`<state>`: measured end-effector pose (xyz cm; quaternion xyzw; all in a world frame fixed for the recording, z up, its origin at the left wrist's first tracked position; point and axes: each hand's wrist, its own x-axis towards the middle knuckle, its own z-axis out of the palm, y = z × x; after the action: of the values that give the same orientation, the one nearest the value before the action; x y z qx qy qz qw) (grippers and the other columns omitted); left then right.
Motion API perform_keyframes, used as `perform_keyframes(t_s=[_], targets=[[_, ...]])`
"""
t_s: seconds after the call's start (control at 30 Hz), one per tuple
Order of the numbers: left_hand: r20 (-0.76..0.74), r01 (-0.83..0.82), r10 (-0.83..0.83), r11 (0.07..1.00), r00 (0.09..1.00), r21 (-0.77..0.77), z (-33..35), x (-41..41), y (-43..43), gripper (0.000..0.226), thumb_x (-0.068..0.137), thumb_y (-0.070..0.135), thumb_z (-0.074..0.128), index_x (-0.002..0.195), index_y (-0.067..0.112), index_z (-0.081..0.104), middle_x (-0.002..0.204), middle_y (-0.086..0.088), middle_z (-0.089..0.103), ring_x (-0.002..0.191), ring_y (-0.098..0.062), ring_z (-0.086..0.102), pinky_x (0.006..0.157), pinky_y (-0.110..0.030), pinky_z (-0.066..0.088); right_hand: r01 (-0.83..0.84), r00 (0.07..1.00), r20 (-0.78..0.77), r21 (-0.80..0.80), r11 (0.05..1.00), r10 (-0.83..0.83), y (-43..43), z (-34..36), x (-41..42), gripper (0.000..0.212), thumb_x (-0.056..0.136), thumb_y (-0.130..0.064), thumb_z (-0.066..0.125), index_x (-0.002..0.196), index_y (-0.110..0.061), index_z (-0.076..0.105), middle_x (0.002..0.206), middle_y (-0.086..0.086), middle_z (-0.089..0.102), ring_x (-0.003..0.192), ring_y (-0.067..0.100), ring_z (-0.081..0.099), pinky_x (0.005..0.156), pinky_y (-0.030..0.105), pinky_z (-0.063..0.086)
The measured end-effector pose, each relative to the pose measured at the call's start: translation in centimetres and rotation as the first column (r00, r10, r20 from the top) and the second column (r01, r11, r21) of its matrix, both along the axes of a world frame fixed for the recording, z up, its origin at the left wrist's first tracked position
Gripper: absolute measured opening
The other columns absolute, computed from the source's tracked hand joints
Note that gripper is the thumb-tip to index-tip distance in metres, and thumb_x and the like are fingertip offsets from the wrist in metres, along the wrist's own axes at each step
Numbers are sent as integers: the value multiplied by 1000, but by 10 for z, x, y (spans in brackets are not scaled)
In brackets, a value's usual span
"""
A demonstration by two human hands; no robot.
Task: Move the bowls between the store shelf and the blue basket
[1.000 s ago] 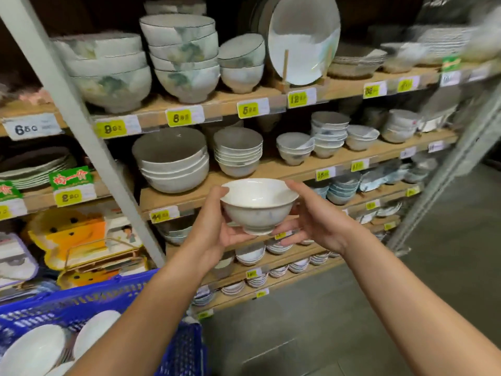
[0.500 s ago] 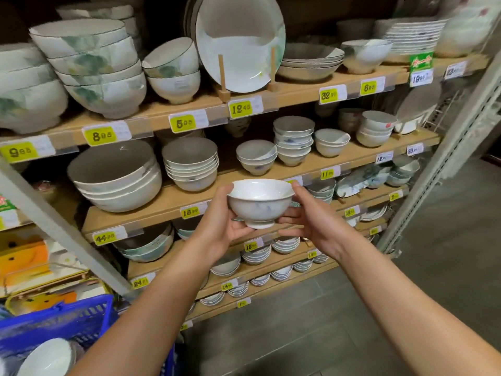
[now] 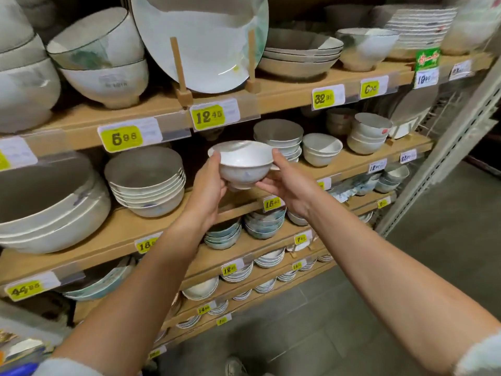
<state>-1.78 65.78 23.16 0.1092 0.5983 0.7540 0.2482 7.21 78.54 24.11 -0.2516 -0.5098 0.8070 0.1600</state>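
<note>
Lifted nearer the shelf [image 3: 122,234] than before, one bowl [image 3: 244,169] is gripped by left hand [image 3: 208,191] and right hand [image 3: 290,185]

The small white bowl [image 3: 244,169] has gone up and away from the person, close to the shelf [image 3: 352,161], right in front of a stack of bowls [image 3: 279,134]. The left hand [image 3: 208,191] and right hand [image 3: 291,185] went up with it. The blue basket [image 3: 19,371] has slid almost out of sight.
</note>
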Motion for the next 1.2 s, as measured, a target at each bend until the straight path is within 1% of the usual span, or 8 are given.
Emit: perform_keyframes(t_s=[0.1, 0.3, 0.5, 0.63, 0.73, 0.9, 1.07, 1.2], targets=[[-60, -70, 67, 996, 996, -50, -5, -25, 16, 25, 99, 36, 42, 93, 27, 64, 100, 6, 72, 96, -9, 67, 78, -23, 53, 33, 999, 1, 29, 999, -33, 13, -2, -26, 32, 101, -34, 46, 118, -10, 61, 123, 15, 64, 104, 29, 64, 82, 33, 59], [-154, -244, 213, 944, 965, -221, -18, -58, 33, 32, 96, 33, 43, 97, 10, 66, 110, -15, 69, 100, -27, 64, 98, -42, 49, 115, 992, 40, 146, 982, -123, 22, -22, -63, 37, 100, -30, 50, 116, 2, 62, 110, 29, 62, 87, 27, 56, 68, 26, 60], [-317, -418, 314, 837, 895, -352, -29, -69, 41, 36, 98, 27, 45, 122, 6, 61, 119, -10, 63, 108, -26, 56, 92, -29, 40, 99, 993, 33, 228, 969, -109, 32, -40, -81, 20, 100, -23, 52, 96, -8, 65, 99, 13, 64, 86, 19, 63, 71, 24, 60], [-353, -457, 324, 790, 877, -409, -37, -71, 47, 43, 99, 28, 42, 128, -1, 55, 133, -19, 56, 123, -34, 49, 107, -40, 37, 102, 975, 126, 470, 877, -181, 42, -55, -92, 32, 97, -32, 54, 111, -7, 67, 73, -6, 57, 77, 16, 56, 87, 47, 56], [-341, -457, 334, 796, 879, -397, -45, -70, 51, 41, 99, 25, 41, 119, -5, 59, 122, -18, 60, 114, -33, 54, 98, -32, 40, 68, 975, 132, 589, 805, -179, 45, -61, -91, 30, 95, -36, 53, 101, -11, 69, 67, -9, 53, 78, 24, 55, 88, 59, 50], [-328, -434, 308, 781, 893, -448, -53, -63, 56, 39, 100, 21, 35, 107, -6, 62, 100, -14, 56, 95, -27, 51, 80, -28, 33, 72, 980, 95, 649, 757, -174, 42, -65, -91, 20, 94, -31, 54, 92, -16, 66, 71, -2, 63, 79, 34, 66, 79, 55, 54], [-314, -469, 353, 739, 881, -484, -55, -64, 61, 38, 99, 16, 34, 107, -11, 60, 98, -14, 54, 90, -23, 46, 70, -24, 26, 70, 985, 59, 713, 698, -159, 41, -67, -91, 25, 96, -34, 52, 92, -12, 62, 68, 4, 63, 60, 23, 68, 64, 35, 51], [-280, -479, 389, 719, 878, -504, -57, -68, 62, 39, 98, 14, 34, 111, -13, 58, 115, -26, 59, 101, -34, 52, 80, -31, 33, 49, 989, 58, 747, 663, -138, 41, -70, -90, 31, 96, -34, 53, 90, -4, 58, 68, 13, 57, 69, 31, 60, 65, 42, 51]])
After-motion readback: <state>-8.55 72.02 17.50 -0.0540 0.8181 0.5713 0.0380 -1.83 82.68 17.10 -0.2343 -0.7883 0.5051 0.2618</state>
